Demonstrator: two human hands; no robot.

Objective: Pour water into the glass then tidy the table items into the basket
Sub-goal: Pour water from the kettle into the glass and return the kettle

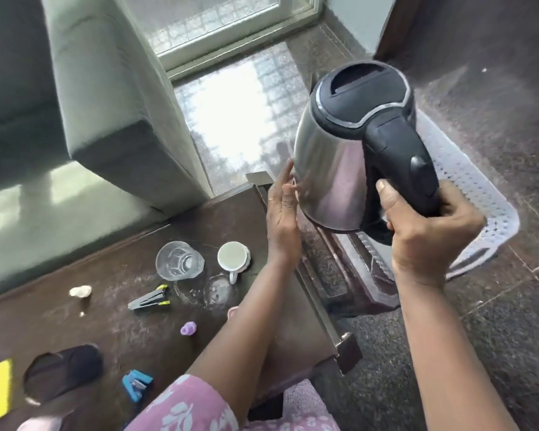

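The right hand (430,234) is closed around the black handle of the steel kettle (352,150) and holds it in the air, to the right of the table (280,306) and above the floor. The kettle is tilted a little, its black lid on top. The left hand (282,209) is flat and open, with its fingers (288,175) pressed against the kettle's steel side; it grasps nothing. No brand, label or writing can be read on the kettle or on any other thing.

The glass (179,260) stands upright on the table, below and to the left of the kettle, well apart from it. I cannot tell if there is water in it. Just right of the glass stands a white cup (233,259). Nearer than the glass lie a grey clip (150,300) with yellow tips, a small purple piece (188,328), a blue stapler (137,384) and a dark pouch (63,373). Left of the clip lies a small white lump (80,291).
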